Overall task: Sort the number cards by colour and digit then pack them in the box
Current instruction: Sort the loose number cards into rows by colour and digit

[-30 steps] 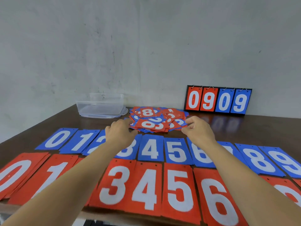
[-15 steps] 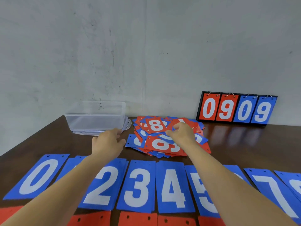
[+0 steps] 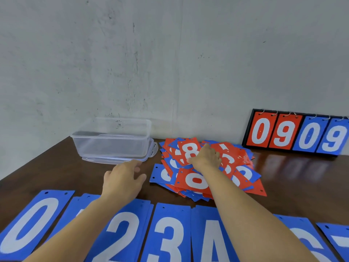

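Note:
A loose pile of red and blue number cards lies at the middle of the dark table. My right hand rests on top of the pile, thumb on a red 8 card; whether it grips a card is unclear. My left hand hovers open over the table left of the pile, holding nothing. A row of sorted blue cards runs along the bottom: 0, 2, 3, 4 and more to the right. The clear plastic box stands behind my left hand.
The box's lid lies under it. A black flip scoreboard showing 0 9 0 9 leans against the grey wall at the back right. Bare dark table stretches right of the pile.
The view has tilted up and closer, so the red row is out of sight. My right hand moved further onto the pile, up to the red 8. My left hand drifted slightly toward the box.

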Demonstrator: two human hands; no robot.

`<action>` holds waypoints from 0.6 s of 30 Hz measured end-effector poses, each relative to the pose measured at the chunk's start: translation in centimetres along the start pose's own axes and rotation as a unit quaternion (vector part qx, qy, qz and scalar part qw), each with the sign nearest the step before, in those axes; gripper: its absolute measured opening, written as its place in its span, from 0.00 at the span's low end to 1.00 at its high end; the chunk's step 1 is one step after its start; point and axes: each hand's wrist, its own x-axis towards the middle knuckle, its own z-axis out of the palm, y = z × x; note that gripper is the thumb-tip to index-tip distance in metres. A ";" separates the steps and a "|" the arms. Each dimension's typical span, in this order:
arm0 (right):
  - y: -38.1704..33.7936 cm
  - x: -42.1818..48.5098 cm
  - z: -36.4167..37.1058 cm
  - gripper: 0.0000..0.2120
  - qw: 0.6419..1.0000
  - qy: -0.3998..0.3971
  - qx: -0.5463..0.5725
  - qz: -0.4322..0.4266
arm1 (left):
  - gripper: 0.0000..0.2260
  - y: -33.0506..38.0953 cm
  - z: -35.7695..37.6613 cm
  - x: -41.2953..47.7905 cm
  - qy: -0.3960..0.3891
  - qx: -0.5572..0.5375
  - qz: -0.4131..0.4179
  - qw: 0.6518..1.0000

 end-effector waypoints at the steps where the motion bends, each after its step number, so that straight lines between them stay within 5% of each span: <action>1: 0.1 0.3 -0.2 0.39 1.000 -0.008 0.023 0.018 | 0.19 0.1 0.0 0.0 -0.005 0.002 -0.002 1.000; 8: 3.3 0.7 -2.4 0.23 0.996 -0.037 0.065 0.055 | 0.18 2.3 0.2 1.2 -0.042 -0.001 0.008 0.999; 15: 6.6 -1.6 -5.0 0.32 0.981 -0.060 0.176 0.047 | 0.14 5.9 2.7 4.2 -0.084 -0.046 0.029 0.995; 18: 7.2 -2.7 -6.4 0.25 0.962 -0.046 0.261 0.058 | 0.17 7.2 3.7 5.5 -0.084 -0.034 0.033 0.995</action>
